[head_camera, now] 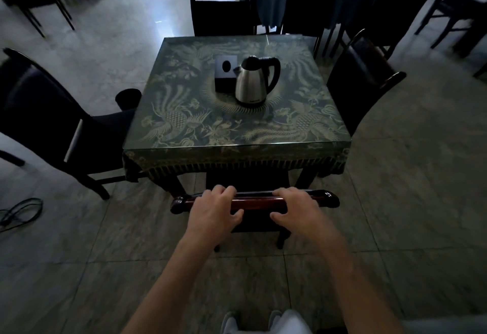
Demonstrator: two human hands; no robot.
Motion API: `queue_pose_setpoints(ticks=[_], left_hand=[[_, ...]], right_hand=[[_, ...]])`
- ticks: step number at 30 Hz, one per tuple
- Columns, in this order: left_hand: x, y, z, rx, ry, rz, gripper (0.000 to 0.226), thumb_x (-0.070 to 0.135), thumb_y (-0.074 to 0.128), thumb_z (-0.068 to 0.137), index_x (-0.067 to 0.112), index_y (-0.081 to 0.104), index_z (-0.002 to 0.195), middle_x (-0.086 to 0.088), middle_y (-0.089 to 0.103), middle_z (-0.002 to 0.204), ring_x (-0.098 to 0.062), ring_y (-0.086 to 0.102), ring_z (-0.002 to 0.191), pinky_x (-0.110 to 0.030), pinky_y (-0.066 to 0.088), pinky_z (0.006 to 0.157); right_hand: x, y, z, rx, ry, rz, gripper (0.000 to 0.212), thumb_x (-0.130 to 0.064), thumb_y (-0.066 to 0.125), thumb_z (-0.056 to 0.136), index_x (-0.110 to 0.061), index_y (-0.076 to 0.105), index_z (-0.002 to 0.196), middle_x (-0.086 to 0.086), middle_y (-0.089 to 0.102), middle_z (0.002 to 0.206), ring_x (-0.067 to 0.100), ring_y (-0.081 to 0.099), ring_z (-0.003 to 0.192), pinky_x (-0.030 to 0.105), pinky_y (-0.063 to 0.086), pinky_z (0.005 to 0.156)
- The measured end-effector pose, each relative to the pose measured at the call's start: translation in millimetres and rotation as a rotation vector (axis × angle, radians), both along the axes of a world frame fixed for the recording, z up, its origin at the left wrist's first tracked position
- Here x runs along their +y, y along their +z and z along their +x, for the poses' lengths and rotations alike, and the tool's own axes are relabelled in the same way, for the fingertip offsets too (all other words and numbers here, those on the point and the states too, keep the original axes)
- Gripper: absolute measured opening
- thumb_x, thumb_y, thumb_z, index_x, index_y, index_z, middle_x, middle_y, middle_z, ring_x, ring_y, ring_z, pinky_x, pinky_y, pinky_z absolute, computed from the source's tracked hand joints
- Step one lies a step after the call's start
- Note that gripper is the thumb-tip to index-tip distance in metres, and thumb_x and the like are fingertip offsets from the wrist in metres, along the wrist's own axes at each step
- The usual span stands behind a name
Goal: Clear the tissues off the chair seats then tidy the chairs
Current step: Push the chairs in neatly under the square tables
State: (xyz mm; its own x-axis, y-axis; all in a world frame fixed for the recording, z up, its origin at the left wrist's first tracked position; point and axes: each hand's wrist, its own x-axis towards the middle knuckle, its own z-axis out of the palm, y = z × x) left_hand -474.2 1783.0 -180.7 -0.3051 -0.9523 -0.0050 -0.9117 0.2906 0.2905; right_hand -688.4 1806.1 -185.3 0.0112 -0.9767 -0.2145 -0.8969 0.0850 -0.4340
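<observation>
a: both hands are laid on the near chair's top rail [254,200] — left hand [214,211] and right hand [295,208] curled over it, fingers forward, thumbs behind.

b: tissues noted?

a: none visible on any seat; near chair's seat is tucked under the table [237,146], mostly hidden. clearing is judged done, this chair nearly in.

b: remaining?

a: left chair [52,123], left of the table, is angled outward; right chair [361,81] sits close. straightening is judged outstanding.

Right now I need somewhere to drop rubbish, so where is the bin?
In the head view the bin stands on the floor off the table's left edge, beside the left chair's seat.
</observation>
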Motion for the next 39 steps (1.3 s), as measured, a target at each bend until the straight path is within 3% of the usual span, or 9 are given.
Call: queue_pose_setpoints(ticks=[4,10,25,39], left_hand=[[-0.6,23.2,4.2,0.017,-0.017,-0.127,0.060,0.055,0.062,0.081,0.031,0.047,0.134,0.005,0.055,0.128,-0.020,0.052,0.116,-0.037,0.045,0.094],[-4.5,49.2,11.2,0.018,0.000,-0.160,0.075,0.061,0.061,0.079,0.034,0.034,0.143,0.003,0.044,0.141,-0.022,0.040,0.129,-0.041,0.036,0.104],[-3.4,38.1,66.1,0.064,0.102,-0.097,0.075,0.061,0.060,0.079,0.036,0.033,0.144,0.003,0.043,0.143,-0.021,0.039,0.131,-0.040,0.036,0.105],[6.6,31.1,211.0,0.091,0.401,-0.057,0.068,0.059,0.059,0.080,0.035,0.039,0.140,0.006,0.051,0.132,-0.022,0.049,0.121,-0.040,0.043,0.096]], right_hand=[[2.2,23.6,2.0,0.077,-0.037,-0.120,0.072,-0.047,0.069,0.081,-0.031,0.040,0.144,-0.006,0.045,0.143,0.020,0.039,0.131,0.043,0.036,0.108],[1.6,47.6,13.1,0.098,-0.051,-0.240,0.075,-0.046,0.067,0.082,-0.030,0.034,0.148,-0.004,0.039,0.148,0.020,0.031,0.137,0.043,0.029,0.112],[-11.6,47.5,69.6,0.042,0.008,-0.209,0.073,-0.045,0.065,0.085,-0.029,0.032,0.148,-0.006,0.039,0.148,0.019,0.031,0.138,0.043,0.028,0.112],[-60.9,46.2,221.9,-0.008,0.368,-0.171,0.071,-0.047,0.063,0.087,-0.029,0.032,0.148,-0.006,0.039,0.148,0.020,0.030,0.138,0.043,0.031,0.113]])
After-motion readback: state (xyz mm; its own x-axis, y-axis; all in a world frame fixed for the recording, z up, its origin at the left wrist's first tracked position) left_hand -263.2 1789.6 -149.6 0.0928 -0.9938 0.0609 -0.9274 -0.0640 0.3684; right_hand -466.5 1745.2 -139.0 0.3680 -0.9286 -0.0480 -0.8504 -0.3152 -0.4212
